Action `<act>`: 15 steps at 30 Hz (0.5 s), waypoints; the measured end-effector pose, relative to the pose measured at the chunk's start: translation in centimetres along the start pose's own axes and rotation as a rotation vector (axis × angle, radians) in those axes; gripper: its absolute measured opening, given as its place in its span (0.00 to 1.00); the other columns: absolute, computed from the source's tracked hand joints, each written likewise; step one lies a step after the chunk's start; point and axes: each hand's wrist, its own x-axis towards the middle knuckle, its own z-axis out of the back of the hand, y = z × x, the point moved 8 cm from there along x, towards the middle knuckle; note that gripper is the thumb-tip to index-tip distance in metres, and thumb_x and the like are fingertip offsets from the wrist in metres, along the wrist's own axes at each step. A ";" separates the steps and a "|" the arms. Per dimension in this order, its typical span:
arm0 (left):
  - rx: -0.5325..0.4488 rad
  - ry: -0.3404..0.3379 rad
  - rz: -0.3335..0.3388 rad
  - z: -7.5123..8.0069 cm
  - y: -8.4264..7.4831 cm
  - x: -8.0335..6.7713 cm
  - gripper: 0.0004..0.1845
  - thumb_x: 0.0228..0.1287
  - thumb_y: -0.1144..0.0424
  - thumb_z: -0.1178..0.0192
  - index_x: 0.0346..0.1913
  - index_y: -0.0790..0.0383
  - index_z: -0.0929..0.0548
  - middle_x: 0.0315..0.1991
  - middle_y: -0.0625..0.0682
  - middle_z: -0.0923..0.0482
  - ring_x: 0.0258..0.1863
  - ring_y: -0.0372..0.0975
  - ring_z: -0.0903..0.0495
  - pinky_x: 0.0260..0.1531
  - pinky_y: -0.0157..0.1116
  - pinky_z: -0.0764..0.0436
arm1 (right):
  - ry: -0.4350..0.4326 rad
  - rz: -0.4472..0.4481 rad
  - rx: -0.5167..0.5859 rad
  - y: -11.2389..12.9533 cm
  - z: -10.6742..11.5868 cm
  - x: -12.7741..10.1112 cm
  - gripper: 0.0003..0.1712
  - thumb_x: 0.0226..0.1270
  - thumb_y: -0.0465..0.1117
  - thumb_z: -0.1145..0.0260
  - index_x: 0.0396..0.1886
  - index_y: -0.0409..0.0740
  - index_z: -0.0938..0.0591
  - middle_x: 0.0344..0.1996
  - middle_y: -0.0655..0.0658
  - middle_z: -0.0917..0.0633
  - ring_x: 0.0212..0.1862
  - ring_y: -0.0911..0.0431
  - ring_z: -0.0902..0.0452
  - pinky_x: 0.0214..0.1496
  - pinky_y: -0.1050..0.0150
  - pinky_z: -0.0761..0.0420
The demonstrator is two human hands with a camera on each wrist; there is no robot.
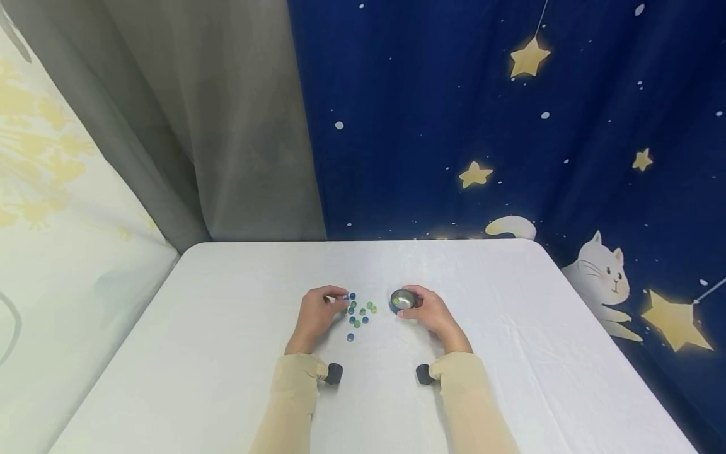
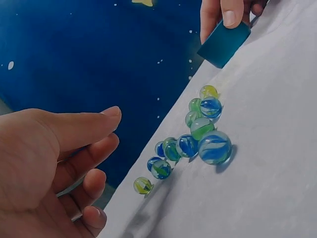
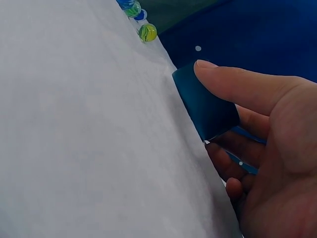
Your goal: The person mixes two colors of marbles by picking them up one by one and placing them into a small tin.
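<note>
1. A cluster of glass marbles (image 1: 357, 313), blue ones and green-yellow ones, lies on the white table (image 1: 227, 328) between the two hands, a little nearer the left one.
2. In the left wrist view the marbles (image 2: 193, 139) sit close together, several touching; the biggest blue-and-white marble (image 2: 215, 147) lies at the near edge of the group, and one yellow-green marble (image 2: 142, 185) sits slightly apart at the end closest to the left hand.
3. The left hand (image 1: 319, 312) rests on the table just beside the marbles, its fingertips at the edge of the cluster. From the wrist camera the left hand (image 2: 49, 168) shows fingers loosely curled and the thumb stretched out, with nothing gripped between them.
4. A small round cup (image 1: 403, 300), blue outside with a shiny metallic inside, stands on the table to the right of the marbles, apart from them. Something yellow-green shows inside it, too small to make out.
5. The right hand (image 1: 432, 312) holds this cup: the right wrist view shows the thumb (image 3: 237, 82) pressed on the blue wall of the cup (image 3: 205, 106) and the fingers curled round its other side.
6. Beige sleeves (image 1: 295, 391) cover both forearms, each with a dark wrist camera (image 1: 333, 373) strapped on.
7. Behind the table hang a grey curtain (image 1: 227, 126) and a dark blue cloth (image 1: 454, 113) printed with yellow stars and a white cat (image 1: 604, 274).
</note>
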 end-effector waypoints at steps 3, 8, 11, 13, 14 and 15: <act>-0.005 0.000 -0.002 -0.2 -0.1 0.0 0.09 0.56 0.63 0.31 0.41 0.55 0.12 0.31 0.45 0.20 0.33 0.41 0.28 0.35 0.39 0.30 | 0.005 -0.008 0.020 -0.1 0.1 -0.1 0.37 0.50 0.39 0.22 0.63 0.47 0.23 0.58 0.42 0.21 0.59 0.46 0.26 0.62 0.47 0.31; -0.011 -0.003 -0.004 -0.2 -0.2 0.0 0.09 0.56 0.63 0.30 0.42 0.55 0.12 0.33 0.45 0.20 0.35 0.41 0.28 0.38 0.39 0.29 | 0.013 -0.016 0.036 0.0 0.0 -0.1 0.38 0.50 0.40 0.22 0.63 0.47 0.24 0.57 0.41 0.21 0.56 0.47 0.25 0.60 0.48 0.29; -0.022 0.000 -0.007 -0.3 -0.3 0.0 0.09 0.57 0.64 0.31 0.42 0.55 0.12 0.32 0.45 0.20 0.34 0.41 0.27 0.37 0.39 0.28 | 0.010 -0.013 0.031 0.0 0.1 -0.1 0.37 0.50 0.40 0.22 0.62 0.47 0.23 0.55 0.43 0.20 0.54 0.48 0.25 0.58 0.49 0.29; -0.031 0.002 -0.006 -0.4 -0.4 0.0 0.09 0.57 0.64 0.31 0.42 0.55 0.12 0.32 0.44 0.20 0.33 0.41 0.27 0.35 0.39 0.28 | 0.008 -0.012 0.028 0.0 0.1 -0.1 0.36 0.49 0.40 0.22 0.62 0.47 0.22 0.55 0.43 0.20 0.53 0.49 0.25 0.57 0.49 0.29; -0.035 0.004 -0.004 -0.5 -0.4 0.0 0.09 0.57 0.64 0.31 0.42 0.54 0.12 0.32 0.44 0.20 0.32 0.41 0.27 0.35 0.39 0.28 | 0.007 -0.009 0.025 0.0 0.1 -0.1 0.36 0.49 0.40 0.22 0.61 0.47 0.22 0.54 0.43 0.20 0.53 0.49 0.26 0.57 0.48 0.29; -0.041 0.004 -0.001 -0.6 -0.5 0.0 0.09 0.57 0.64 0.32 0.42 0.54 0.12 0.31 0.44 0.20 0.31 0.41 0.27 0.34 0.39 0.28 | 0.007 -0.007 0.024 0.0 0.0 -0.1 0.36 0.49 0.40 0.22 0.61 0.47 0.22 0.54 0.43 0.20 0.53 0.49 0.26 0.57 0.48 0.29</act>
